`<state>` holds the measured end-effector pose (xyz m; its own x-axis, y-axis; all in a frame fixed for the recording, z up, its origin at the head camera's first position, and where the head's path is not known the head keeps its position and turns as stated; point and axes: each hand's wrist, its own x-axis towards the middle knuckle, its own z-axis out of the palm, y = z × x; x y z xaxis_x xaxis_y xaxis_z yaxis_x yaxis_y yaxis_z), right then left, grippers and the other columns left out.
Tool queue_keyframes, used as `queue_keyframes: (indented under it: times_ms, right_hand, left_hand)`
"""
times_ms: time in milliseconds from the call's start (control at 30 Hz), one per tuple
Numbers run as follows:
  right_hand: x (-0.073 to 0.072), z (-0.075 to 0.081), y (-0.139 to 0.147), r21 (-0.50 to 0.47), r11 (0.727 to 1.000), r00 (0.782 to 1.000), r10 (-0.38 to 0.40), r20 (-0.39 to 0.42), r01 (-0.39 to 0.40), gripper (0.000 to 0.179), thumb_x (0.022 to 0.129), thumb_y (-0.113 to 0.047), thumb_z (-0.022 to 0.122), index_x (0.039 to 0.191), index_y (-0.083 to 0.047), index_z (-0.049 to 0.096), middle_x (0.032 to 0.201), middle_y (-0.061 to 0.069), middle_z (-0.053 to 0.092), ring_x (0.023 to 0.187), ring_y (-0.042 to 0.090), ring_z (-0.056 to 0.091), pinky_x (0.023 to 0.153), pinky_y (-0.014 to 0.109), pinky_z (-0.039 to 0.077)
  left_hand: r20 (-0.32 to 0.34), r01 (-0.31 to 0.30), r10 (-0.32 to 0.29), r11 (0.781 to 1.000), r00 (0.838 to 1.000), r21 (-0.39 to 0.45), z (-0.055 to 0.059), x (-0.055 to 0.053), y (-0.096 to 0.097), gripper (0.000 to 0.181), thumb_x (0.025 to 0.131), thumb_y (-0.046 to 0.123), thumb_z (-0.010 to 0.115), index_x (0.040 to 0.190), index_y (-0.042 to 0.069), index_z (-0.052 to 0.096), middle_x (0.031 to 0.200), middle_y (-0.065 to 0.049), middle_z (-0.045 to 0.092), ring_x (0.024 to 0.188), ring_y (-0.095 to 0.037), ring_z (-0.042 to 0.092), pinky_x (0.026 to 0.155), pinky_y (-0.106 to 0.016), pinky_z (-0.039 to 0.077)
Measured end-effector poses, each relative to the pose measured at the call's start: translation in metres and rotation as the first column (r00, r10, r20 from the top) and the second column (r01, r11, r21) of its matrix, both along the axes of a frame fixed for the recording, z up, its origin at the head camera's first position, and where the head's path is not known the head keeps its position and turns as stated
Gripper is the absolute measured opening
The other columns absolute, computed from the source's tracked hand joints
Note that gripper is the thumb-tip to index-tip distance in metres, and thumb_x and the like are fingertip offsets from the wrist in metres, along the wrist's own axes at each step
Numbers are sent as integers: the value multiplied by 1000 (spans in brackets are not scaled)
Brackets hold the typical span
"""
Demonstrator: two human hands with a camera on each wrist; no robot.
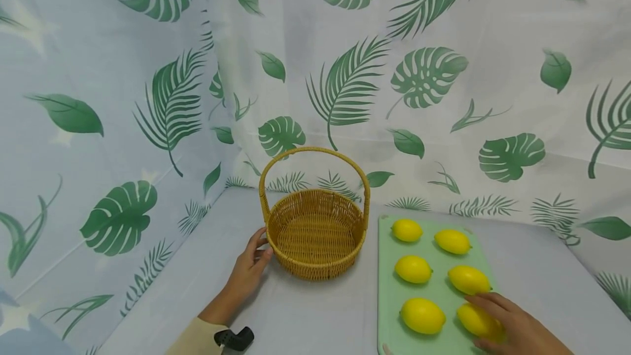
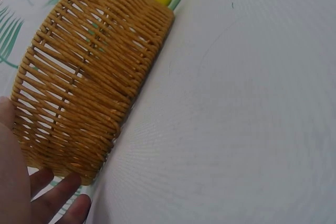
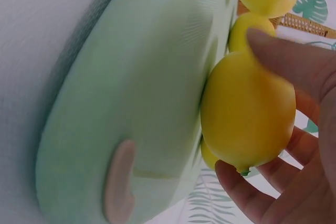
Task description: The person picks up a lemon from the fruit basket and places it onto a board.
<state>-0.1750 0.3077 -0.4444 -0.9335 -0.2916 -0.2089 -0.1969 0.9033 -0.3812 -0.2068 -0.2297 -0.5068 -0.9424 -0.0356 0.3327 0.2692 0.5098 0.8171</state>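
Note:
A round wicker basket [image 1: 315, 270] with a tall arched handle stands upright on the table, nothing inside it. My left hand [image 1: 251, 267] rests against its left side, the fingers loosely spread along the weave; the wrist view shows the wicker wall [image 2: 89, 77] close beside the fingertips [image 2: 79, 208]. At the lower right, my right hand [image 1: 517, 325] holds the nearest right-hand lemon [image 1: 475, 319] between thumb and fingers. In the right wrist view this lemon [image 3: 247, 114] sits low at the board, with fingers behind it and a blurred thumb over it.
A pale green board [image 1: 386, 289] lies right of the basket. Several other lemons rest on it in two rows, among them a front-left lemon [image 1: 423, 315] and a back-left one [image 1: 406, 230]. Leaf-patterned curtains [image 1: 305, 97] close off the back and left of the table.

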Motion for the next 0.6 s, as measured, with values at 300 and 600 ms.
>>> queue_keyframes:
  times_ms: [300, 600]
  right_hand:
    - [5, -5, 9, -65, 982, 984, 178, 14, -177, 71, 77, -48, 78, 134, -14, 54, 127, 6, 55, 91, 3, 53, 80, 42, 54]
    - [8, -1, 5, -72, 987, 989, 146, 23, -144, 73, 74, -48, 80, 134, -14, 55, 129, 11, 54, 102, 25, 56, 83, 53, 51]
  left_hand:
    - [15, -7, 7, 1000, 1000, 4, 0, 1, 0, 55, 102, 38, 51, 152, 27, 30, 136, -7, 53, 106, -22, 60, 82, -40, 52]
    - [5, -10, 10, 1000, 1000, -2, 1, 1, -1, 55, 102, 39, 50, 152, 28, 30, 136, -6, 53, 107, -20, 59, 84, -40, 51]
